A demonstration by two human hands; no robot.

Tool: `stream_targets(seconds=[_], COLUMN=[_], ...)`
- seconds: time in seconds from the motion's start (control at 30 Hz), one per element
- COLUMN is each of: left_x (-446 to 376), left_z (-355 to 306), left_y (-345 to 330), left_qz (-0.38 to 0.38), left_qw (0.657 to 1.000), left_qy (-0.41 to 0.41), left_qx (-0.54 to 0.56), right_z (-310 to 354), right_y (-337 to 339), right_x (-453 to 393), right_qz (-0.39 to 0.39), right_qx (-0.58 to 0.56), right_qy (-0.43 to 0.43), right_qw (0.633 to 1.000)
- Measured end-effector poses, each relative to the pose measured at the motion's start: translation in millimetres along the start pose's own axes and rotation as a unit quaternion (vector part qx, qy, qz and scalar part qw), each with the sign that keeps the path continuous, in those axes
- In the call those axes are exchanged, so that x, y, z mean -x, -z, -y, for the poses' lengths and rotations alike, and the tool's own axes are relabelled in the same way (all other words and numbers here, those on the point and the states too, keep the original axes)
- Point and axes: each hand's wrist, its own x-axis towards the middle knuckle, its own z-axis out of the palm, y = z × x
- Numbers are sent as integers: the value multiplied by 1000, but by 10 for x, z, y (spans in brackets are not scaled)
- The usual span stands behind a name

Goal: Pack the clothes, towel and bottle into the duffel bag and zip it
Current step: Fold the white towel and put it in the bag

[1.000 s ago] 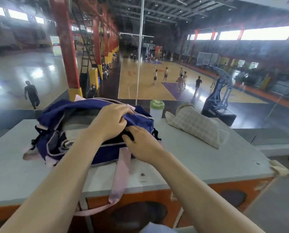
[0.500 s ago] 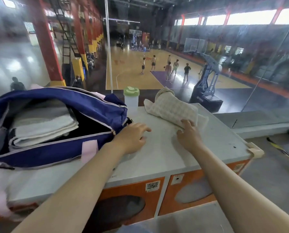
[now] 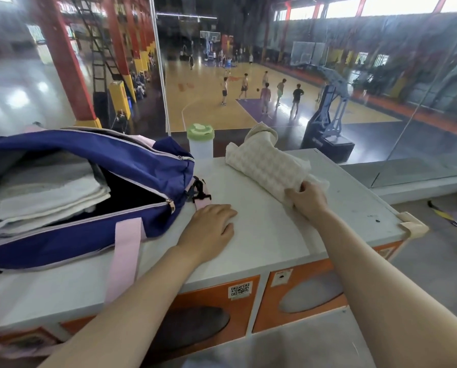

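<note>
Right hand, at center right of the frame, grips the near end of a cream waffle-weave towel, its fingers curled into the cloth. The towel lies rolled on a pale grey counter, running up toward the upper middle of the frame. Left hand rests palm down on the counter at center, fingers relaxed and holding nothing, just beside the end of a navy duffel bag. The bag fills the left side of the frame, unzipped and gaping, with folded white and grey clothes showing inside and a pink strap hanging over its near side. A clear bottle with a green lid stands upright at the counter's far edge, between bag and towel. Beyond the glass, in the upper half of the frame, players stand on a basketball court.
</note>
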Motion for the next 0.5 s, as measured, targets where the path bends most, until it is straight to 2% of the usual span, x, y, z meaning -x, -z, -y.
stream_targets(seconds=[0.17,0.33,0.4,0.5], left_x=[79,141,187,245], left_z=[-16,-51,-51,-64], left_y=[52,121,147,201], left_qz=[-18,-91,-128,-139], left_qw=[994,968,960,956], left_qy=[25,16,-11,-27], left_qx=[109,231,249,257], right_z=[164,230,276,295], right_y=[-142,-531,-622,-599], right_x=[593,1351,1580,1748], right_qz=[72,44,66,151], right_qx=[75,133,89,34], right_qy=[82,178,215,236], right_qw=[991,974,970,959])
